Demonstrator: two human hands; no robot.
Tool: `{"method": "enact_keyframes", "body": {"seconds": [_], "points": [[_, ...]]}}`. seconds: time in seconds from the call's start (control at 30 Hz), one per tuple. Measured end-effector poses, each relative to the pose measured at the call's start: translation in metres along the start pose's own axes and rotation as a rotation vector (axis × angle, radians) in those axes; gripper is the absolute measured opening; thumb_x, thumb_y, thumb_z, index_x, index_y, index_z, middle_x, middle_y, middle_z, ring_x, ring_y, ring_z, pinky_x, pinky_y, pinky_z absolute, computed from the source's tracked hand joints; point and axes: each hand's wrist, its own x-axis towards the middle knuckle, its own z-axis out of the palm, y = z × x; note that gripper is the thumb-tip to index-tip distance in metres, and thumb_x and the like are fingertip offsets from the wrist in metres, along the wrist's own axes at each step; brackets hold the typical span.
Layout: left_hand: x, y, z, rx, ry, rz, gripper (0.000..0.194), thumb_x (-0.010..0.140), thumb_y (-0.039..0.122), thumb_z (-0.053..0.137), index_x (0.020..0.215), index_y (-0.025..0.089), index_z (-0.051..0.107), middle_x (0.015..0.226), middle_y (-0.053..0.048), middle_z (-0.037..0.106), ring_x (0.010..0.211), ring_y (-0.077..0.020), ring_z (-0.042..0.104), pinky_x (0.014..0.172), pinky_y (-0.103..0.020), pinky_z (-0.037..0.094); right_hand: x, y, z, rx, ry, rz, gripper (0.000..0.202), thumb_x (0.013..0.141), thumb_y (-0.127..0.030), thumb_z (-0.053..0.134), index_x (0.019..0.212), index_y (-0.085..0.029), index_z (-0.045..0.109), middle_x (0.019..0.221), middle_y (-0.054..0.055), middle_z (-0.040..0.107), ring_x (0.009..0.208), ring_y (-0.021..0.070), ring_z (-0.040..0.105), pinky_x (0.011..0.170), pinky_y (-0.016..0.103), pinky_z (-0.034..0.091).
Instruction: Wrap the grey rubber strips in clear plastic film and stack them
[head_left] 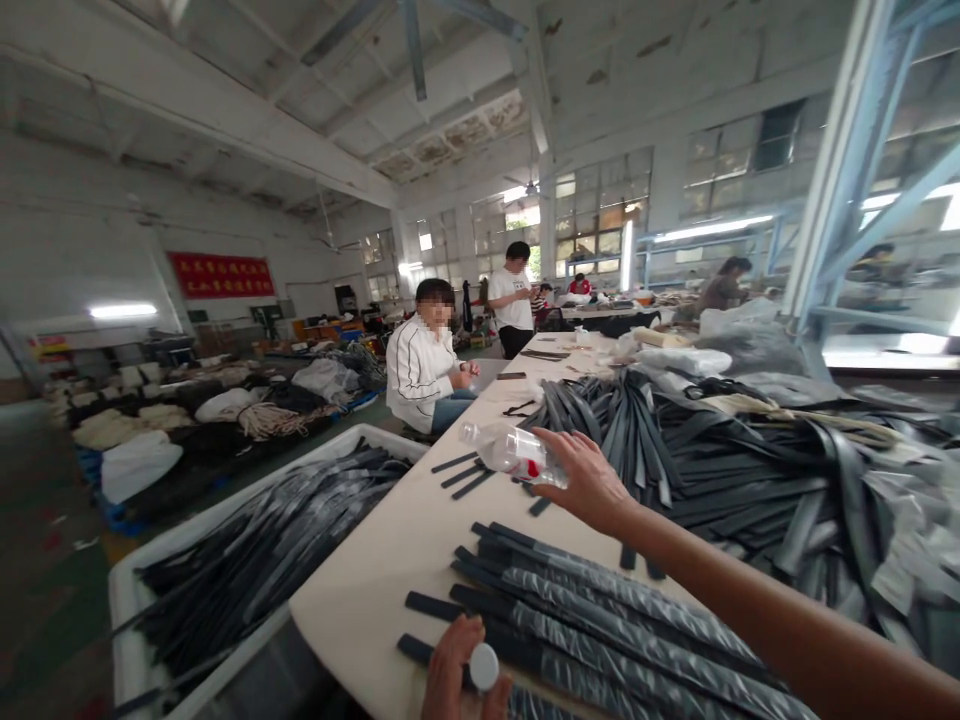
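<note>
A clear plastic bottle with a red mark on its label is in my right hand, whose fingers wrap round its base end. The bottle is tilted far over above the table, its neck pointing left. Low in the view my left hand is closed, with a white round cap between thumb and fingers. Dark flat strips, several in clear plastic wrap, lie on the table beside and under my left hand. Short dark strips lie just beyond the bottle.
The pale table runs away from me, with a large heap of black strips on its right. A white bin of dark strips stands at the left. A seated person and a standing person are farther along the table.
</note>
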Motion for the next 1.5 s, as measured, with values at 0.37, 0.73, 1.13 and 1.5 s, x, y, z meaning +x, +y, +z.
{"method": "enact_keyframes", "body": {"seconds": [0.37, 0.73, 1.13, 1.5], "points": [[0.026, 0.052, -0.029, -0.009, -0.239, -0.119, 0.031, 0.084, 0.025, 0.068, 0.114, 0.020, 0.062, 0.113, -0.011, 0.071, 0.116, -0.0276, 0.061, 0.100, -0.051, 0.048, -0.020, -0.001, 0.059, -0.213, -0.326, -0.189, 0.065, 0.082, -0.030, 0.069, 0.140, -0.013, 0.046, 0.127, 0.016, 0.062, 0.115, 0.0327, 0.057, 0.116, 0.053, 0.018], [0.027, 0.056, -0.027, -0.017, -0.262, -0.134, 0.031, 0.083, 0.027, 0.069, 0.113, 0.022, 0.061, 0.113, -0.010, 0.072, 0.116, -0.0287, 0.061, 0.105, -0.054, 0.042, -0.010, -0.012, 0.093, -0.302, -0.414, -0.333, 0.059, 0.080, -0.020, 0.065, 0.137, -0.015, 0.050, 0.120, 0.015, 0.065, 0.111, 0.0327, 0.056, 0.114, 0.054, 0.017], [0.027, 0.056, -0.027, -0.014, -0.263, -0.138, 0.033, 0.082, 0.028, 0.071, 0.114, 0.022, 0.061, 0.115, -0.009, 0.071, 0.117, -0.0282, 0.061, 0.107, -0.053, 0.040, 0.004, -0.025, 0.099, -0.353, -0.435, -0.392, 0.053, 0.082, -0.016, 0.060, 0.135, -0.014, 0.053, 0.121, 0.015, 0.064, 0.111, 0.0323, 0.055, 0.116, 0.054, 0.014], [0.023, 0.061, -0.025, -0.048, -0.220, -0.124, 0.030, 0.085, 0.031, 0.068, 0.113, 0.023, 0.060, 0.111, -0.008, 0.072, 0.114, -0.0266, 0.062, 0.105, -0.050, 0.042, 0.002, -0.015, 0.104, -0.358, -0.380, -0.330, 0.057, 0.079, -0.019, 0.063, 0.134, -0.016, 0.052, 0.123, 0.014, 0.064, 0.111, 0.0320, 0.056, 0.115, 0.053, 0.015]]}}
